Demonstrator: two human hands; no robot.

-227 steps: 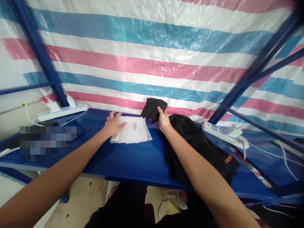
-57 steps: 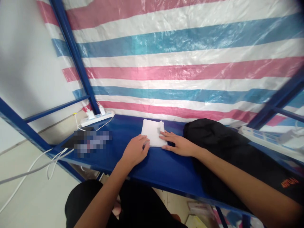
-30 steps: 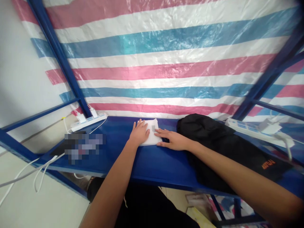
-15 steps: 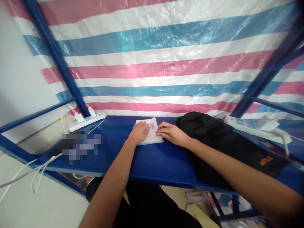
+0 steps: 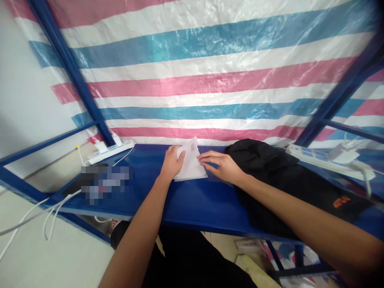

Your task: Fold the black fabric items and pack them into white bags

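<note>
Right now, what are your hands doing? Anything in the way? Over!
Left hand on white sheets. Right hand at their right edge, grip unclear. Black cloth to the right, not touching them.

Blue desk (image 5: 192, 208), long and narrow, glossy top. Left end: pixelated item (image 5: 105, 180) beside a flat dark item (image 5: 72, 185), white power strip (image 5: 111, 153) behind with two plugs in. Middle, toward the back: thin white sheets (image 5: 190, 166), stacked unevenly, small print on top. Right: black garment (image 5: 267, 168), orange lettering, spread loosely. Second white power strip (image 5: 318, 160) behind it
</note>
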